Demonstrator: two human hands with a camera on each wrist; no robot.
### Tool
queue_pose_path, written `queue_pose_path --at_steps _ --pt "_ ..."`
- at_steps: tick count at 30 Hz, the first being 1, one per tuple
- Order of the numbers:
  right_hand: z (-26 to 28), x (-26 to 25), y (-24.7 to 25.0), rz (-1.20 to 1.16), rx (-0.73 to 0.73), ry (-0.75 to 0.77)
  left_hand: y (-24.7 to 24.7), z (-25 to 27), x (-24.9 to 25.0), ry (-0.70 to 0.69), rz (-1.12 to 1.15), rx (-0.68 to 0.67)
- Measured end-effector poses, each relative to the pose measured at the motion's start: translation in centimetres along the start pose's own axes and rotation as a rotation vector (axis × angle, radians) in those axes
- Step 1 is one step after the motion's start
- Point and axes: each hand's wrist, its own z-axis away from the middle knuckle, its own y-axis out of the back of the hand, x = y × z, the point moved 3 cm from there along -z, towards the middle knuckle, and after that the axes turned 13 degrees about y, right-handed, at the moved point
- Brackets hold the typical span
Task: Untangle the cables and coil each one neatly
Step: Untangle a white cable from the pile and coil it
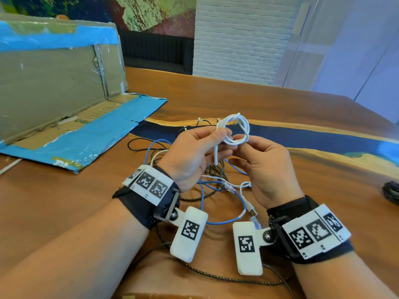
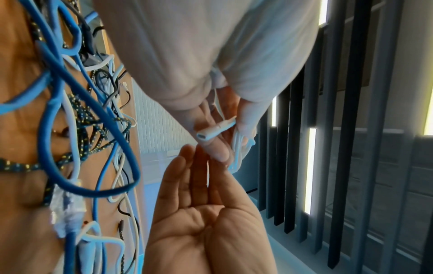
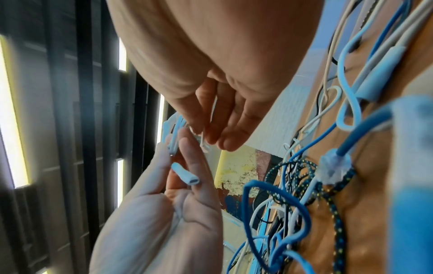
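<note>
Above the table, both hands hold a small coil of white cable (image 1: 236, 129). My left hand (image 1: 223, 134) pinches the coil's left side between thumb and fingers. The cable's free end hangs down past the left palm, and its white connector (image 2: 209, 132) (image 3: 186, 176) lies against the left fingers. My right hand (image 1: 239, 140) pinches the coil's lower right with its fingertips. Under the hands a tangle lies on the wooden table (image 1: 280, 108): a blue cable (image 1: 218, 222), a black braided cable (image 1: 212, 169) and a white USB cable (image 1: 251, 209).
A flattened cardboard box with blue tape (image 1: 64, 87) stands and lies at the left. A coiled black cable (image 1: 391, 193) sits at the right edge. A dark blue resin strip (image 1: 313, 140) crosses the table behind the hands.
</note>
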Motion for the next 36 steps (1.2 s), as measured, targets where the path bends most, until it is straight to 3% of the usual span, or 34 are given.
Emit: queue_pose_path --at_steps 7,11,17,21,29,31,36 --pt "0.1 0.1 -0.4 -0.231 0.024 -0.126 0.6 -0.1 -0.1 0.004 -0.17 0.121" --pt "0.0 -0.7 -0.4 -0.217 -0.01 -0.068 0.7 0.1 0.0 0.012 -0.216 0.146" --pt "-0.1 -0.8 -0.1 0.021 0.004 0.094 0.6 0.1 -0.2 0.055 -0.234 0.2" --pt "-0.1 -1.1 -0.5 0.027 -0.082 0.187 0.8 0.0 -0.1 0.105 -0.17 0.185" --pt "0.8 -1.2 -1.4 -0.186 -0.329 0.116 0.2 0.5 0.0 0.231 -0.183 0.073" --pt "0.7 -1.4 -1.5 -0.207 -0.299 0.114 0.3 0.5 0.1 0.216 -0.191 0.064" --pt "-0.3 -0.9 -0.6 -0.112 -0.038 0.088 0.9 0.1 0.6 0.12 -0.121 0.115"
